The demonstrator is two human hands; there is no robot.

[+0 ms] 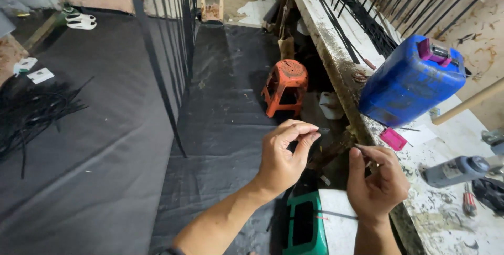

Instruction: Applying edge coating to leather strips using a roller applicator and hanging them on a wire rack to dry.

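Observation:
My left hand [283,155] is raised in front of me, thumb and fingers pinched on one end of a thin black strip [324,130]. My right hand [375,181] is beside it at the edge of the workbench [341,71], fingers curled and pinched on what looks like the strip's other end. Where the strip runs between the two hands is hard to make out against the dark floor. Below my hands stands a green and white container [315,229].
A blue plastic jerrycan [412,79] lies on the stained bench beside a pink cap [393,138] and a grey bottle [455,170]. An orange stool [284,86] stands on the black floor sheet. Black metal bars [157,61] stand at left; black strips [31,110] lie in a pile.

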